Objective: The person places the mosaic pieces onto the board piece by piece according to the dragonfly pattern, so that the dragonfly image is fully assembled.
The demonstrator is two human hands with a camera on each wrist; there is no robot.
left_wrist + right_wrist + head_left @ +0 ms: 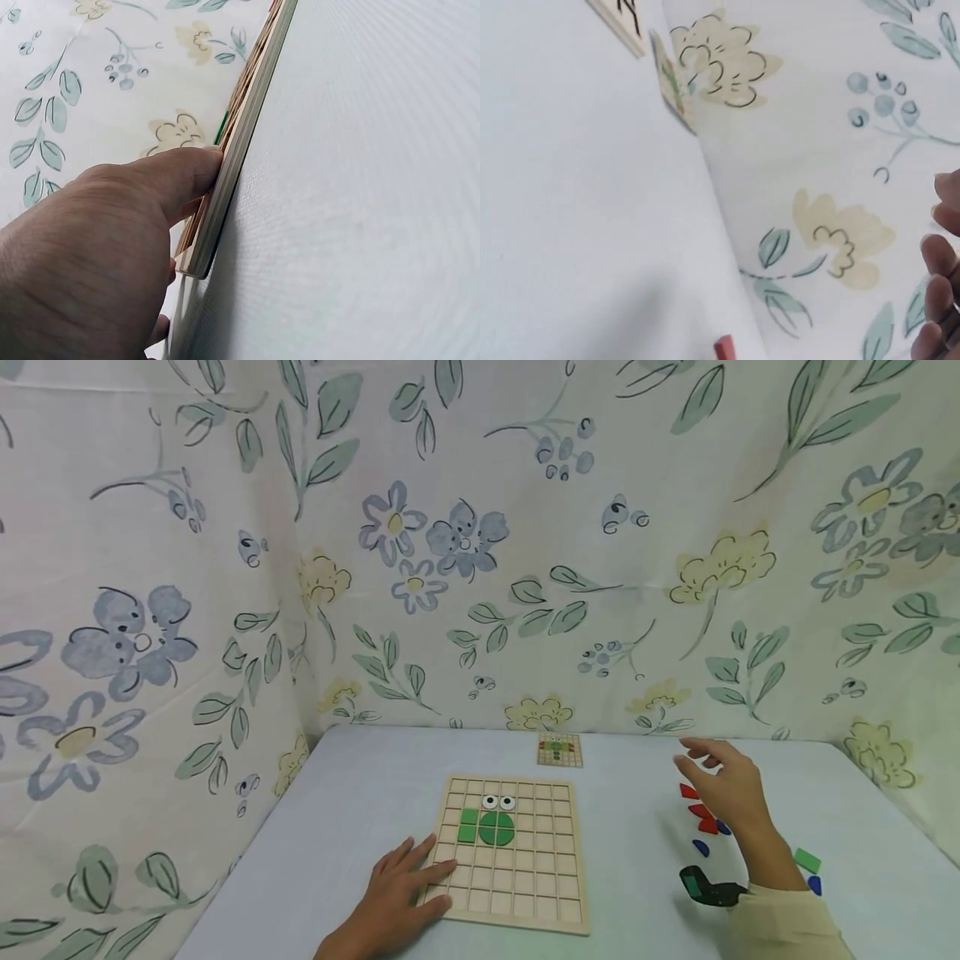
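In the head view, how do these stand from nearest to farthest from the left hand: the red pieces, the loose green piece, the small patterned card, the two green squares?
From the left hand:
1. Green squares, on the board.
2. Small patterned card, behind the board.
3. Red pieces, right of the board.
4. Loose green piece, farther right.

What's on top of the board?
Two eye pieces, two green squares and a green disc show on the board. The left hand covers parts of its near-left edge; anything under it can't be seen.
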